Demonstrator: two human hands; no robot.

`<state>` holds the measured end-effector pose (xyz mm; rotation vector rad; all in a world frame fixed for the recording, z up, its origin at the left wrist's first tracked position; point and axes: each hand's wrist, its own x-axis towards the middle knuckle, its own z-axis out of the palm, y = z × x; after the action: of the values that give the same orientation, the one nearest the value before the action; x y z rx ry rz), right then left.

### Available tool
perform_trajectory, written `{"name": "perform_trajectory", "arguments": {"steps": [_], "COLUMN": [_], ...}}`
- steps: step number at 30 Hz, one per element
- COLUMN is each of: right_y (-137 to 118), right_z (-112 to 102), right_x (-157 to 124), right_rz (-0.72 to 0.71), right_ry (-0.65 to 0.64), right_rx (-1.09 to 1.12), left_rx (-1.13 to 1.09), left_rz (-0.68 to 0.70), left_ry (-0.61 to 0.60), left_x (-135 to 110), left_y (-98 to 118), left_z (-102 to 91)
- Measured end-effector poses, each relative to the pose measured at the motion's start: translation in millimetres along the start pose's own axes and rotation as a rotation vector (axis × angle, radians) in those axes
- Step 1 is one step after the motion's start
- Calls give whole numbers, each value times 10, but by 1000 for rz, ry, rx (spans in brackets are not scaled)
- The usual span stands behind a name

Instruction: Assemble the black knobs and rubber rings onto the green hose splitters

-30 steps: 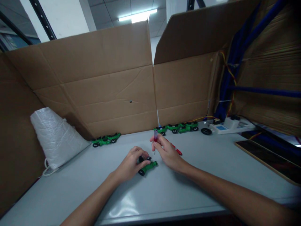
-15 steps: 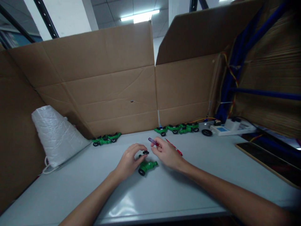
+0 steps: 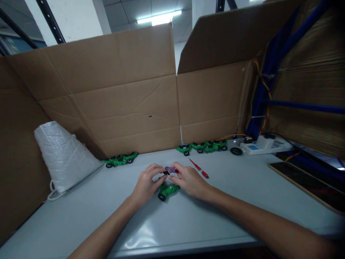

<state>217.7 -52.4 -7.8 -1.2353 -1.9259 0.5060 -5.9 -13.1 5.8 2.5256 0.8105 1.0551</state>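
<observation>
My left hand (image 3: 147, 181) pinches a small black part (image 3: 166, 173) between thumb and fingertips. In my right hand (image 3: 190, 180) is a slim purple-and-red tool (image 3: 171, 169), its translucent purple end reaching over the black part; whether the two touch I cannot tell. Just beneath both hands, a green toy vehicle (image 3: 168, 190) with a black wheel rests on the table, partly hidden by my left fingers. A red screwdriver (image 3: 199, 168) lies on the tabletop beyond my right hand.
Green toy vehicles stand along the back, a left group (image 3: 121, 159) and a right group (image 3: 201, 147). A black ring (image 3: 236, 151) lies near a white power strip (image 3: 265, 145). At left leans a white bag (image 3: 63, 154); a dark flat panel (image 3: 304, 183) is at right. Cardboard (image 3: 129, 104) walls the table.
My right hand has moved left toward my left hand, bringing the purple-and-red tool over to the black part. The red screwdriver is now fully uncovered. My left hand stays nearly in place.
</observation>
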Motion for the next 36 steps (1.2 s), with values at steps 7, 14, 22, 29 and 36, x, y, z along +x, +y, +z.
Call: {"name": "perform_trajectory", "arguments": {"steps": [7, 14, 22, 29, 36], "right_y": [11, 8, 45, 47, -29], "right_z": [21, 36, 7, -29, -95], "right_x": [-16, 1, 43, 83, 83], "right_rz": [-51, -29, 36, -50, -71], "right_ry": [35, 63, 146, 211, 246], "right_rx": [42, 84, 179, 220, 284], "left_rx": [-51, -70, -64, -85, -26], "left_rz": [-51, -68, -115, -188, -133], "left_ry": [-8, 6, -38, -11, 2], "left_x": [-9, 8, 0, -25, -15], "left_y": [24, 68, 52, -14, -11], "left_z": [0, -16, -8, 26, 22]}}
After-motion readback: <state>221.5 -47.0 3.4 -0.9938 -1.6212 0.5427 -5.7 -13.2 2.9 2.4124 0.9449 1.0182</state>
